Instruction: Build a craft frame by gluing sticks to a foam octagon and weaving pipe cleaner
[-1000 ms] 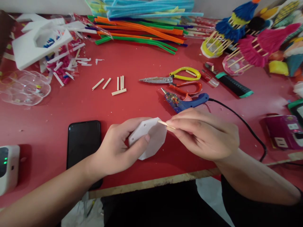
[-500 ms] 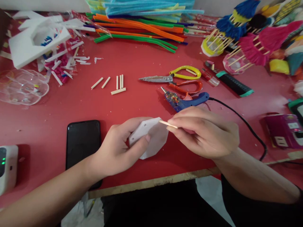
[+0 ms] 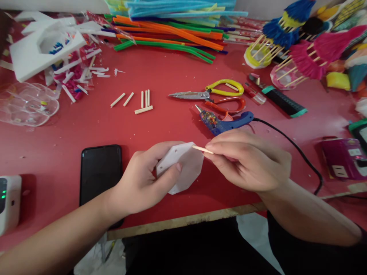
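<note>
My left hand (image 3: 149,175) grips a white foam octagon (image 3: 189,168) by its left side, thumb across the flat face. Two small holes show on the octagon's upper left edge. Between the thumb and fingers of my right hand (image 3: 249,160) is a short wooden stick (image 3: 204,149), its left end touching the octagon's top corner. Whether that end sits inside a hole I cannot tell. Just beyond my right hand lies a blue hot glue gun (image 3: 220,122). Several cut wooden sticks (image 3: 143,110) lie on the red table farther back.
Scissors (image 3: 195,95) and a green-black cutter knife (image 3: 283,101) lie beyond the glue gun, whose cord (image 3: 298,147) curves down the right. A phone (image 3: 100,172) is left of my hand. Foam scraps (image 3: 25,61), pipe cleaners (image 3: 172,32) and pink-blue crafts (image 3: 321,53) line the back.
Hardly anything differs. The stick and the fingers of my right hand have shifted slightly, and the octagon has tilted a touch in my left hand.
</note>
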The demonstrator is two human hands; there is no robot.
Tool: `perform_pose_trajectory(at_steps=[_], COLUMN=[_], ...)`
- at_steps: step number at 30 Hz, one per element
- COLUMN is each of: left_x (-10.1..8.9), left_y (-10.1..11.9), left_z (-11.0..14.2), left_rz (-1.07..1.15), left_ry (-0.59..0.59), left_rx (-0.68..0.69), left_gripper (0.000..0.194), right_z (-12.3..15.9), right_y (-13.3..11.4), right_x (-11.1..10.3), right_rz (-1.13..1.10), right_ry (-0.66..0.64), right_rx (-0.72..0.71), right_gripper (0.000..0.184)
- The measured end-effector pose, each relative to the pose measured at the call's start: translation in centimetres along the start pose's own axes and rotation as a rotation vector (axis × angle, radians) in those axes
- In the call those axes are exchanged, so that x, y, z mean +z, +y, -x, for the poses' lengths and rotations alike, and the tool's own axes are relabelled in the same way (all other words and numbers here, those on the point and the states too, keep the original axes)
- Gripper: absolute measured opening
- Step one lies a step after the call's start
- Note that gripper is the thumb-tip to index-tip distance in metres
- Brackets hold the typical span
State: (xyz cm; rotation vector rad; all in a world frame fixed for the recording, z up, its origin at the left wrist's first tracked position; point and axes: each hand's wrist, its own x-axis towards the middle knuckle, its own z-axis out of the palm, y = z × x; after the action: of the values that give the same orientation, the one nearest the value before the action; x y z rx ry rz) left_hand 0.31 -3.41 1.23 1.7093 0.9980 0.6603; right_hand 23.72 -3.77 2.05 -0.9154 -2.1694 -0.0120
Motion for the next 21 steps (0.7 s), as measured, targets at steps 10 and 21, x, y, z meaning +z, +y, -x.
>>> perform_pose_trajectory(at_steps=[10, 21], left_x=[0.04, 0.13], left_y=[-0.24, 0.13], left_z=[0.14, 0.06], left_rz=[-0.018, 0.002], left_ry=[0.007, 0.017], left_rx=[0.058, 0.05], left_gripper=[0.033, 0.033], right_z=[0.35, 0.24], right_y=[-0.06, 0.1], right_x=[0.08, 0.06], right_rz=[-0.032, -0.061], right_ry=[0.004, -0.019], right_rx=[0.031, 0.022], right_gripper=[0.011, 0.012])
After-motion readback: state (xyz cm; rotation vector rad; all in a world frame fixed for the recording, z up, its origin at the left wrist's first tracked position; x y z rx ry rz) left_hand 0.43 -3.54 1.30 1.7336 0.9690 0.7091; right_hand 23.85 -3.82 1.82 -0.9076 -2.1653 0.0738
